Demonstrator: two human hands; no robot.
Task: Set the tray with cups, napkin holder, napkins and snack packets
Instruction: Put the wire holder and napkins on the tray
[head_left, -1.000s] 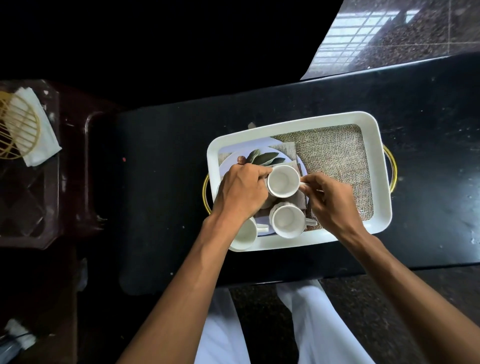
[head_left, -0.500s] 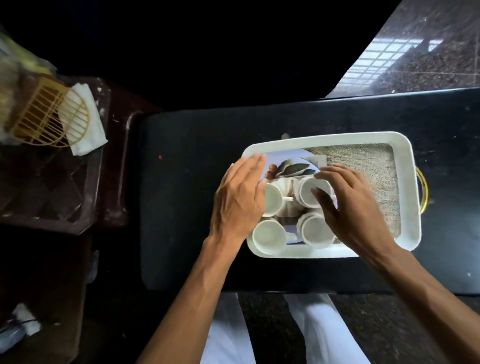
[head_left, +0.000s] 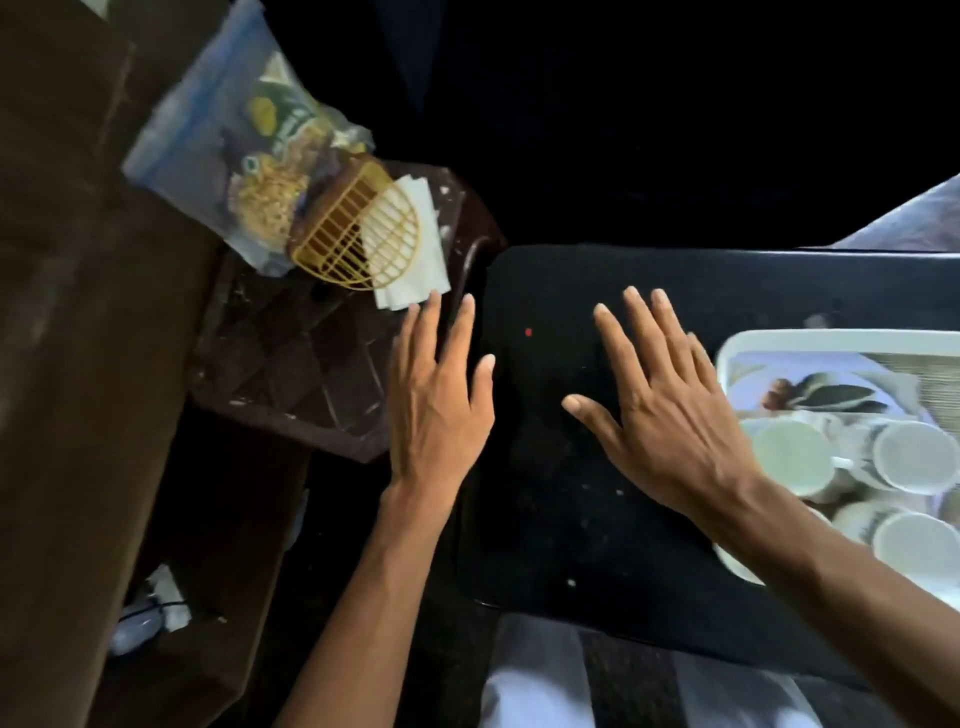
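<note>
The white tray (head_left: 748, 343) sits at the right edge of the view on a black table (head_left: 545, 519), holding several white cups (head_left: 792, 457) beside a leaf-patterned plate (head_left: 831, 395). A yellow wire napkin holder (head_left: 358, 234) lies on white napkins (head_left: 415, 260) on a dark brown stool, with clear snack packets (head_left: 244, 156) behind it. My left hand (head_left: 436, 410) is empty, fingers spread, its tips just short of the napkins. My right hand (head_left: 670, 421) hovers over the table left of the tray, fingers apart and empty.
The brown stool (head_left: 291, 364) stands left of the table, next to a large dark brown surface (head_left: 78, 312). White cloth covers my lap (head_left: 535, 675) below the table edge. Small whitish items (head_left: 156, 608) lie on the floor at lower left.
Both hands have left the cups in the tray and moved left across the table toward the stool. The view has swung left, so the tray now sits at the right edge.
</note>
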